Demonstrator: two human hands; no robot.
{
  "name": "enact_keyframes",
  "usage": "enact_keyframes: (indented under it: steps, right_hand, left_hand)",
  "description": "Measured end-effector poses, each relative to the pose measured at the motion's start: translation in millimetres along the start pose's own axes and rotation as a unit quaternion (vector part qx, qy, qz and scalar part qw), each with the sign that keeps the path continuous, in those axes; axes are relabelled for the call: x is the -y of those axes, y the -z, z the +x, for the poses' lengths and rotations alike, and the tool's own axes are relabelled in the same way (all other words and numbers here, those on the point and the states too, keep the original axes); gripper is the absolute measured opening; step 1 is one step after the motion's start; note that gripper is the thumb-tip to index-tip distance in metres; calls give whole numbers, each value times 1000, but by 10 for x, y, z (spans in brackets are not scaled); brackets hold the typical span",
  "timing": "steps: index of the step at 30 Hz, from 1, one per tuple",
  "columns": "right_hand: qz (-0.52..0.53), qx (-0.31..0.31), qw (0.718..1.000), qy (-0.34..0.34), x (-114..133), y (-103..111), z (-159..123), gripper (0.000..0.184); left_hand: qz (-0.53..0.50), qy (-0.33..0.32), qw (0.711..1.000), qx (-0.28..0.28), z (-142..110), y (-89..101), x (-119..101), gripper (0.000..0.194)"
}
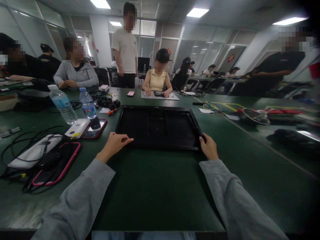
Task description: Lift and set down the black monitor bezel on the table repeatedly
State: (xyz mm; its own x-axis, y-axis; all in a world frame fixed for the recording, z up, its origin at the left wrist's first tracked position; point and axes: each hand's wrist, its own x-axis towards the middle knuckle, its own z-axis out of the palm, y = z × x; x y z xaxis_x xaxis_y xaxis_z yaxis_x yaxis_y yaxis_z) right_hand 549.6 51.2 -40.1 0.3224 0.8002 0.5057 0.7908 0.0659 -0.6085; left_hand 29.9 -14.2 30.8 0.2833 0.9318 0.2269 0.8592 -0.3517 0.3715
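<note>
Right hand clamped on near right corner of shallow black tray, likely steadying it; left hand at near left corner, grip cannot be told. Tray apparently resting on green desk, centred for two-handed reach. Red-edged phone, bottle left, presumably aside.

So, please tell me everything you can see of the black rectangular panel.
The black rectangular panel looks plastic, with a raised rim and ridges beside its middle. It appears to lie flat on the green table. The right hand holds its near right corner; whether the left hand touches it is unclear.
</note>
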Motion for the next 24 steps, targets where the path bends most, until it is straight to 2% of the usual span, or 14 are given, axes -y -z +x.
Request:
enact_keyframes:
  steps: [2, 4, 6, 7, 9, 12, 15, 24]
  right_hand:
    - [-2, -1, 1000, -4, 7, 10, -15, 52]
    - [-5, 0, 1000, -3, 27, 30, -41, 52]
    - [-6, 2, 1000, 1, 49, 52, -69, 51]
    - [-5, 1, 1000, 1, 58, 60, -81, 50]
    - [-2, 0, 1000, -1, 67, 68, -95, 49]
    - [-1, -2, 1000, -5, 58, 62, -90, 49]
    - [3, -1, 1000, -9, 42, 47, -70, 48]
    - [13, -6, 1000, -8, 3, 18, -46, 47]
  left_hand:
    - [29, 15, 997, -75, 5, 9, 10, 38]
    - [68, 70, 980, -174, 11, 0, 52, 32]
    - [90, 153, 953, -244, 22, -31, 133, 39]
    - [86, 190, 945, -250, 29, -53, 184, 46]
    - [52, 229, 946, -224, 45, -101, 289, 57]
    - [-10, 249, 955, -159, 66, -154, 397, 56]
    - [-22, 261, 958, -115, 80, -163, 419, 52]
    - [-5, 238, 965, -112, 77, -137, 366, 50]
